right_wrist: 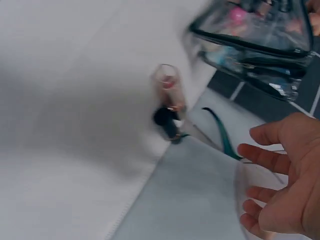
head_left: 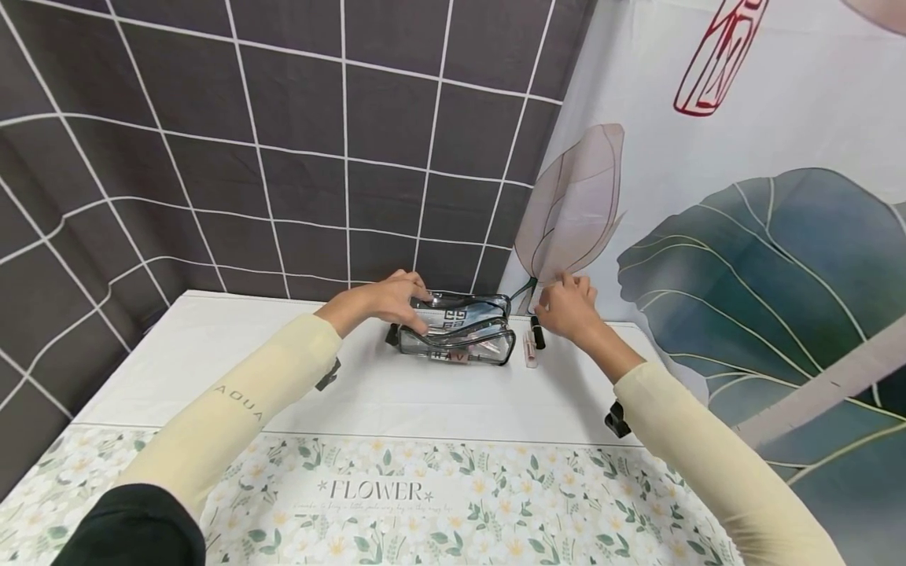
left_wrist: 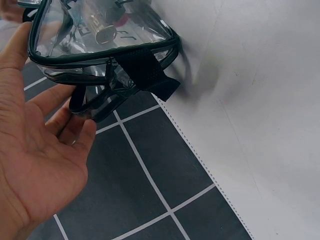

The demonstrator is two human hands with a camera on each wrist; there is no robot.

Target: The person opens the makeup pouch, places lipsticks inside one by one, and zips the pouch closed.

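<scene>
A clear zippered cosmetic bag [head_left: 488, 350] with black trim stands near the table's back edge, small cosmetics showing through its plastic. My left hand [head_left: 393, 302] grips its left side, thumb at the top and fingers behind. In the left wrist view those fingers reach under a black-edged part of the bag [left_wrist: 102, 62]. To the bag's right lie a clear pinkish lipstick tube [head_left: 530, 350] and a black tube [head_left: 538, 333], side by side. My right hand [head_left: 569, 306] hovers beside them, fingers loosely bent; the right wrist view shows nothing in its grasp [right_wrist: 285, 175].
The white tabletop [head_left: 396, 401] carries a floral mat [head_left: 340, 534] printed "FLOWER" along the front. Behind stands a dark grid-patterned cloth [head_left: 283, 181], with a white leaf-printed cloth [head_left: 750, 267] to the right. A black tab [left_wrist: 150, 75] sticks out from the bag's end.
</scene>
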